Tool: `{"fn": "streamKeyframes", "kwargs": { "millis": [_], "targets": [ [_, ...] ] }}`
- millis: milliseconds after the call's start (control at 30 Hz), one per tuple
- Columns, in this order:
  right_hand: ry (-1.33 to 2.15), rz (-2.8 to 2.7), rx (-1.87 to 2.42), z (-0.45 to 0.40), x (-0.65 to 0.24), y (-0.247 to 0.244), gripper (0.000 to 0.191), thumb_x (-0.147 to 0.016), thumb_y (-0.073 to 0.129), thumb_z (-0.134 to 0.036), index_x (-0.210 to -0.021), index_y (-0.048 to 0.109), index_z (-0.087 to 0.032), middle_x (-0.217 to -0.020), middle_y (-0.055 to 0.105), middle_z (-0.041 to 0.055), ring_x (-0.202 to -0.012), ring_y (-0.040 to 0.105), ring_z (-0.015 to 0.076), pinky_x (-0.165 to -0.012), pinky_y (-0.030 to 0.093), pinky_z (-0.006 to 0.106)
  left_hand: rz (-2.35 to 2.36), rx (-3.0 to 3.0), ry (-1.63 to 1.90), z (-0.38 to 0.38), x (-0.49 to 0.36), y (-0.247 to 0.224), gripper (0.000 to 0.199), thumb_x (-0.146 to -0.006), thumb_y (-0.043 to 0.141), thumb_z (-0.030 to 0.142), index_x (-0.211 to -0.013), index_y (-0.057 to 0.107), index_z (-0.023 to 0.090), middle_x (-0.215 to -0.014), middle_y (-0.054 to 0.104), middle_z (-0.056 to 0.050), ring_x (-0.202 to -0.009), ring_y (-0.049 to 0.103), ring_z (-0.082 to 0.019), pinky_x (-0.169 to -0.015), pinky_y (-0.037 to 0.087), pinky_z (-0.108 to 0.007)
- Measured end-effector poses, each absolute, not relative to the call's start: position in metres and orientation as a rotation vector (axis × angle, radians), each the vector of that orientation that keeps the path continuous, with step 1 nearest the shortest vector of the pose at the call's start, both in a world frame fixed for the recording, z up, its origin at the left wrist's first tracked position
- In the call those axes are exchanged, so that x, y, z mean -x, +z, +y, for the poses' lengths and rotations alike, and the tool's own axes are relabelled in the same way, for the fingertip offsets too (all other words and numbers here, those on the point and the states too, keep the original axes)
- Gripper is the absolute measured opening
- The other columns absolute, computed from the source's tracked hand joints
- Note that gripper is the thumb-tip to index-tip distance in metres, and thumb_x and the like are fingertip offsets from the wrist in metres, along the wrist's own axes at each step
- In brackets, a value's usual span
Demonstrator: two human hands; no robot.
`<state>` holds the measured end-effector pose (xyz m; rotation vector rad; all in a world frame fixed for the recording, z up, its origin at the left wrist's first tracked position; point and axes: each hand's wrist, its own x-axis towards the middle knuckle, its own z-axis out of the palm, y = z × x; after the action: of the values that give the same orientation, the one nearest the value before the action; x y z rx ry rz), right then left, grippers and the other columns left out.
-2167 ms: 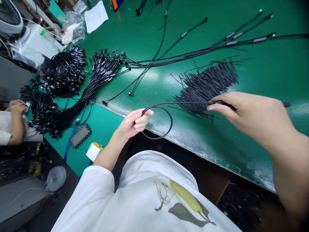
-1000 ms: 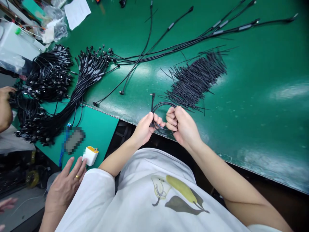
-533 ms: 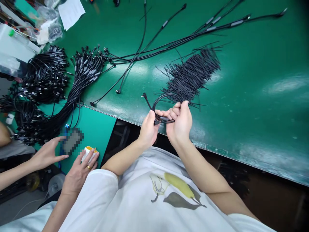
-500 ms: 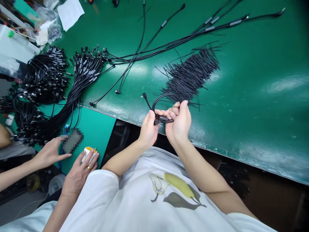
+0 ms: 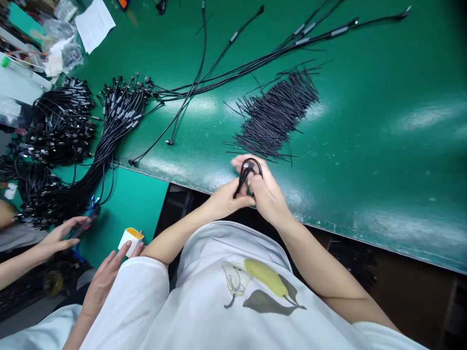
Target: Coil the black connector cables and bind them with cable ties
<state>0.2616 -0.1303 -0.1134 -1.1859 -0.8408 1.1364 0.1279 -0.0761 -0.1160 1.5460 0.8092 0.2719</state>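
Observation:
Just over the table's front edge, my two hands come together around a black cable [image 5: 258, 164] wound into a small coil. My left hand [image 5: 228, 197] is closed on the coil's lower left side, thumb pointing right. From the right, my right hand [image 5: 269, 194] grips the coil, some of its fingers bent behind the loops. The cable's ends are mostly hidden by my fingers. Right beyond my hands lies a heap of short black ties [image 5: 275, 114], spread on the green table [image 5: 365, 146].
Several long black cables [image 5: 233, 65] stretch across the table. Bundled cables [image 5: 116, 112] and a coiled cable pile [image 5: 62, 121] lie at left. A co-worker's hands [image 5: 105, 274] are beside a white and orange block [image 5: 130, 240] and a dark device [image 5: 85, 221]. A paper sheet [image 5: 95, 24] lies behind.
The cable loop, wider before, is now a smaller, tighter coil. My hands have drawn closer together and turned. The co-worker's hand has tilted the dark device.

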Motion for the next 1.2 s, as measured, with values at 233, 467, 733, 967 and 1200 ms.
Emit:
{"fn": "streamKeyframes", "kwargs": {
  "millis": [233, 467, 733, 967, 1200],
  "targets": [
    [1.079, -0.946, 1.362, -0.143, -0.285, -0.117, 0.032, -0.079, 0.073, -0.051, -0.090, 0.067, -0.022, -0.104, 0.070, 0.0077, -0.093, 0.068, 0.0236, -0.084, 0.057, 0.041, 0.841, -1.919, 0.077, -0.084, -0.133, -0.118, 0.025, -0.084, 0.068, 0.035, -0.075, 0.049, 0.021, -0.063, 0.048, 0.003, -0.054, 0.041, -0.013, -0.057, 0.031, -0.027],
    [1.014, -1.294, 1.506, -0.155, -0.319, -0.113, 0.022, -0.089, 0.060, -0.042, -0.086, 0.068, -0.021, -0.113, 0.067, 0.0076, -0.098, 0.066, 0.0211, -0.084, 0.055, 0.037, 0.893, -2.130, 0.185, -0.080, -0.131, -0.114, 0.007, -0.083, 0.059, 0.014, -0.082, 0.056, 0.021, -0.082, 0.061, -0.004, -0.082, 0.058, -0.021, -0.078, 0.042, -0.030],
    [0.161, -2.180, 1.376, -0.147, -0.330, -0.111, 0.022, -0.096, 0.057, -0.039, -0.109, 0.065, -0.024, -0.118, 0.066, 0.0105, -0.118, 0.056, 0.0308, -0.105, 0.038, 0.056, 0.715, -1.770, -0.064, -0.072, -0.133, -0.114, 0.013, -0.093, 0.049, 0.023, -0.085, 0.058, 0.018, -0.071, 0.070, 0.000, -0.067, 0.065, -0.013, -0.070, 0.048, -0.025],
    [-0.001, -2.674, 1.169, -0.141, -0.345, -0.108, 0.018, -0.096, 0.051, -0.020, -0.085, 0.065, -0.017, -0.076, 0.059, 0.0062, -0.070, 0.045, 0.0177, -0.066, 0.035, 0.033, 0.551, -1.254, -0.278, -0.069, -0.138, -0.111, 0.019, -0.090, 0.059, 0.033, -0.093, 0.059, 0.014, -0.070, 0.066, -0.001, -0.064, 0.061, -0.011, -0.067, 0.049, -0.025],
    [-0.354, -2.746, 1.050, -0.143, -0.351, -0.111, 0.028, -0.101, 0.039, -0.018, -0.086, 0.062, -0.017, -0.076, 0.055, 0.0034, -0.076, 0.041, 0.0181, -0.095, 0.038, 0.038, 0.558, -0.935, -0.345, -0.064, -0.138, -0.103, 0.041, -0.084, 0.068, 0.053, -0.093, 0.060, 0.014, -0.073, 0.059, 0.001, -0.073, 0.065, -0.014, -0.070, 0.049, -0.027]
  ]
}}
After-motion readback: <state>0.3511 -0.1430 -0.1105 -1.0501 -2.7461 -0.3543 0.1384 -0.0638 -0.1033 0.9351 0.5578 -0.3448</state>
